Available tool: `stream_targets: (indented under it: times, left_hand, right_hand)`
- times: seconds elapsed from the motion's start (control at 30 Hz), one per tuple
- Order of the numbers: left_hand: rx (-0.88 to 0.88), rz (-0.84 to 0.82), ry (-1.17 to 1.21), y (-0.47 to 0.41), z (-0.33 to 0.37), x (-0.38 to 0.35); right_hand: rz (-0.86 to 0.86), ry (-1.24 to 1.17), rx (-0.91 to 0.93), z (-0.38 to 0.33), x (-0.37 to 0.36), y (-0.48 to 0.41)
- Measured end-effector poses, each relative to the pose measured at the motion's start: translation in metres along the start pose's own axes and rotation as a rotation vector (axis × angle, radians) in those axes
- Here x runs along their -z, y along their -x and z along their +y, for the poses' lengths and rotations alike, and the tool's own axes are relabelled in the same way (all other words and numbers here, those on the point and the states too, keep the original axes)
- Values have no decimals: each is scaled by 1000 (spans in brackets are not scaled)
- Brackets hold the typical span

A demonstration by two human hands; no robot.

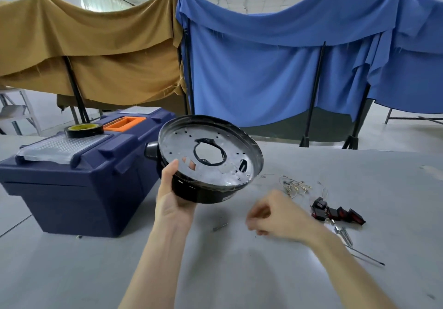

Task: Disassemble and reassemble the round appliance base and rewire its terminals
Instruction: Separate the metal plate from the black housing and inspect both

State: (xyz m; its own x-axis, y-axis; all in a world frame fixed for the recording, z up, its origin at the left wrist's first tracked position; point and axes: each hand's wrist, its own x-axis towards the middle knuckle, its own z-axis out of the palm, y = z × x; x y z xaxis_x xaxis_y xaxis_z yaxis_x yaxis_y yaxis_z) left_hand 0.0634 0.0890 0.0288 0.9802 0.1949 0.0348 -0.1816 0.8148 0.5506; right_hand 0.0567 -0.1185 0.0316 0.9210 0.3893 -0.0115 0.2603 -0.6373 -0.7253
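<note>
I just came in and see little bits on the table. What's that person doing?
A person is working on a round appliance base. Their left hand holds it tilted above the table. The right hand hovers over the table, blurred, so whether it holds anything is unclear. Loose wires and small switches lie nearby.

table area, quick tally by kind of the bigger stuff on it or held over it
blue toolbox: 1
tape roll: 1, on the blue toolbox
round appliance base: 1, held in the left hand
cluster of black switches: 1, too bunched to count singly
bundle of terminal wires: 1
thin screwdriver-like tool: 1
total: 6
</note>
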Motion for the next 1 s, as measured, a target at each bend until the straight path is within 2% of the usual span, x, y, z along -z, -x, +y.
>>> stream_targets:
  times: [0.07, 0.2, 0.37, 0.47, 0.57, 0.8, 0.9, 1.0]
  left_hand:
    - [-13, 3, 6, -3, 1, 5]
    - [-3, 10, 42, -5, -1, 13]
    - [32, -16, 73, -2, -6, 18]
    - [64, -91, 69, 1, -8, 21]
    - [82, -151, 39, 3, -8, 22]
    - [124, -181, 11, 8, -8, 23]
    - [129, -209, -10, 11, -5, 25]
    - [130, -225, -7, 13, -5, 27]
  right_hand:
    - [25, 132, 7, 6, -19, -10]
    - [118, 159, 115, 11, -61, -25]
    - [190, 278, 164, 10, -91, -37]
    - [242, 228, 160, 15, -90, -35]
    - [266, 308, 150, 25, -79, -31]
    - [317, 313, 54, 43, -52, -23]
    - [497, 144, -4, 44, -42, -21]
    - [917, -33, -69, 49, -23, -20]
